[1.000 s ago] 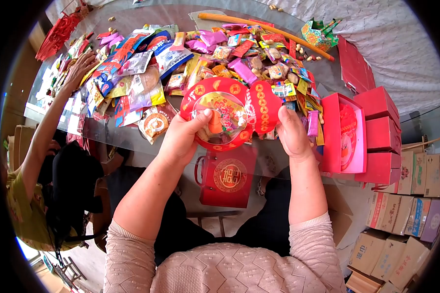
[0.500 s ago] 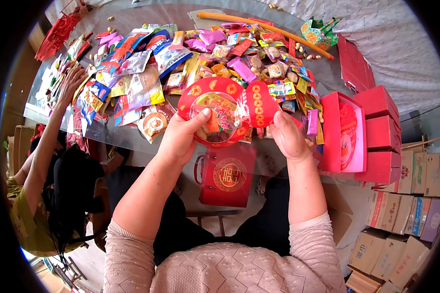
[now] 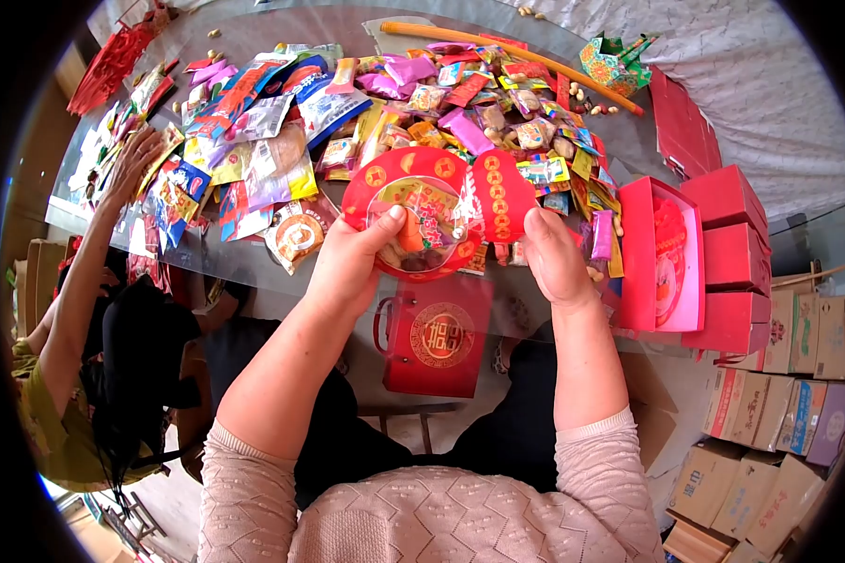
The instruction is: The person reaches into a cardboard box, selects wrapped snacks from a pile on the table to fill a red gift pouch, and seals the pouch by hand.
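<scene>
A red candy bag (image 3: 358, 192) with gold coin prints and a round clear window is held up over the table's near edge. Wrapped sweets show through its window. My left hand (image 3: 359, 253) grips the bag's round body, thumb pressed on the window. At the bag's narrower top, my right hand (image 3: 554, 258) pinches the right edge between thumb and fingers; the fingers are mostly hidden. Below the bag is a red gift box (image 3: 413, 352) with a handle and a gold emblem. Just beyond the bag lies a heap of wrapped snacks (image 3: 469, 131).
An open red box (image 3: 637, 253) with a pink inside holds a red item. Closed red boxes (image 3: 728, 244) stand beside it. An orange stick (image 3: 526, 61) lies behind the heap. At left, another person's hand (image 3: 136, 159) reaches into snacks. Cartons (image 3: 737, 479) are stacked at lower right.
Almost nothing differs. Both hands keep the candy bag in nearly the same place, and the other person's hand at left has shifted very slightly.
</scene>
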Demonstrator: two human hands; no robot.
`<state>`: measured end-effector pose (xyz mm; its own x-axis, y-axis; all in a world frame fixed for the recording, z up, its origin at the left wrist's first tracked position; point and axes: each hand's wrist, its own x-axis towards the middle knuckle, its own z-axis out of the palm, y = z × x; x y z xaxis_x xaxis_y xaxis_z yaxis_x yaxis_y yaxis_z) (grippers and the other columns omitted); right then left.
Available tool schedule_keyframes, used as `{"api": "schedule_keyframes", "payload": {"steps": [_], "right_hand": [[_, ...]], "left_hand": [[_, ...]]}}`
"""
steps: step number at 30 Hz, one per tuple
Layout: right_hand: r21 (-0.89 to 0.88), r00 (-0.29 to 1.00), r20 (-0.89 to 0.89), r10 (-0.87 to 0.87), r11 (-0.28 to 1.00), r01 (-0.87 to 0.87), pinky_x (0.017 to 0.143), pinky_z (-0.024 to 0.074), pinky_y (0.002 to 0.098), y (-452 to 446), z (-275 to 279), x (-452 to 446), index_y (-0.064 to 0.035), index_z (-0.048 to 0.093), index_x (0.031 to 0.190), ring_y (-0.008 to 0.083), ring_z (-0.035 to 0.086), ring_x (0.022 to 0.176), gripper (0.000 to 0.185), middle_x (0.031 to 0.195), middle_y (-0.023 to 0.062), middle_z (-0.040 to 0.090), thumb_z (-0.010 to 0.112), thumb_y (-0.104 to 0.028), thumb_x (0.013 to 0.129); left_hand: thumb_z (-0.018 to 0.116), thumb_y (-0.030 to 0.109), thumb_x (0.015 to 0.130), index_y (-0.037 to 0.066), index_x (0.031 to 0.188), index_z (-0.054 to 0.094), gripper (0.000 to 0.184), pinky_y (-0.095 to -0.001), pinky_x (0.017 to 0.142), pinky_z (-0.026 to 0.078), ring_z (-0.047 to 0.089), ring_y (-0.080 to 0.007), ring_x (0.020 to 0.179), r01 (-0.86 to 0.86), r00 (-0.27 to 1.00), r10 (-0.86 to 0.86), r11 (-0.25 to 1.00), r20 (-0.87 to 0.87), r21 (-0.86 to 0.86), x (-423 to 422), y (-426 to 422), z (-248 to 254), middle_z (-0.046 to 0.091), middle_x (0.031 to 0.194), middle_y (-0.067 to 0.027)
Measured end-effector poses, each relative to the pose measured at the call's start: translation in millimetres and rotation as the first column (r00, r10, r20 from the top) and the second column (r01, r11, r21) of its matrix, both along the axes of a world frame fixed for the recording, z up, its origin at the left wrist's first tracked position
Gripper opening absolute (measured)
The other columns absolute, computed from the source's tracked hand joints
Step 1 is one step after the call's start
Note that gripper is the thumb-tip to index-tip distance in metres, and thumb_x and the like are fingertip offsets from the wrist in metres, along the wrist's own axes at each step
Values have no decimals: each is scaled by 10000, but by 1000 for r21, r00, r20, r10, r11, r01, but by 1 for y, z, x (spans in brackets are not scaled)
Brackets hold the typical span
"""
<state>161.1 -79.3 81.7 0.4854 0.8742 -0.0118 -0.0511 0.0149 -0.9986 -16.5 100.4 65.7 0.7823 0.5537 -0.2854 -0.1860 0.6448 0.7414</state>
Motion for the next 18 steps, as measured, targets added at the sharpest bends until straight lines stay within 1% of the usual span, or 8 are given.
{"api": "schedule_keyframes", "payload": {"steps": [2,5,10,11,12,14,16,18], "right_hand": [[32,999,-34,-1,999,2,624,355,239,-1,-6,0,-97,569,865,56,460,707,459,777,-50,538,480,-500,1067],[29,998,-56,-1,1000,3,636,359,238,-1,-7,-1,-97,572,899,58,466,717,434,788,-50,538,477,-483,1072],[38,998,-70,-3,999,6,654,384,236,2,4,-2,-87,603,956,48,480,733,371,803,-41,556,485,-414,1084],[25,997,-74,-14,1000,16,759,417,265,1,1,1,-52,596,1075,82,533,852,348,952,-3,596,479,-379,1087],[13,997,-77,-25,1000,26,865,449,294,0,-2,4,-17,589,1194,116,586,972,362,1101,34,636,473,-344,1090],[12,999,-28,-33,999,34,899,472,291,-2,-4,5,-10,602,1270,111,609,1011,389,1160,33,669,487,-334,1087],[37,997,78,-30,999,28,757,455,226,5,12,-5,-65,643,1182,32,550,852,354,980,-46,653,527,-382,1074],[-30,994,95,47,999,-44,791,461,235,2,15,-2,-67,629,1240,41,566,891,376,1029,-37,662,542,-389,1066]], "left_hand": [[687,130,972,25,1295,598,351,-383,995,514,664,-201,1108,18,1000,-18,1000,11,-16,0,1,-2,701,1201,-81],[688,134,973,27,1306,589,364,-387,997,514,660,-205,1119,50,998,-49,999,34,-17,0,-1,1,697,1213,-82],[684,134,975,27,1308,586,363,-391,998,515,661,-208,1121,35,999,-34,997,20,-68,-1,-5,2,694,1221,-89],[683,134,975,27,1306,587,361,-391,999,515,663,-209,1118,29,999,-27,996,19,-79,0,-5,1,695,1221,-90],[684,134,974,26,1304,587,361,-392,1000,515,665,-209,1115,35,999,-33,996,25,-77,0,-5,0,695,1221,-91],[685,135,972,25,1302,588,361,-393,1001,515,668,-210,1109,46,998,-43,996,37,-73,0,-4,-1,695,1221,-93],[688,139,970,24,1301,589,364,-396,1002,514,672,-211,1102,34,999,-32,997,37,-70,0,-2,-3,696,1222,-93],[690,144,969,22,1301,588,369,-398,1006,513,672,-213,1103,22,999,-20,997,39,-68,0,-1,-4,696,1222,-96]]}}
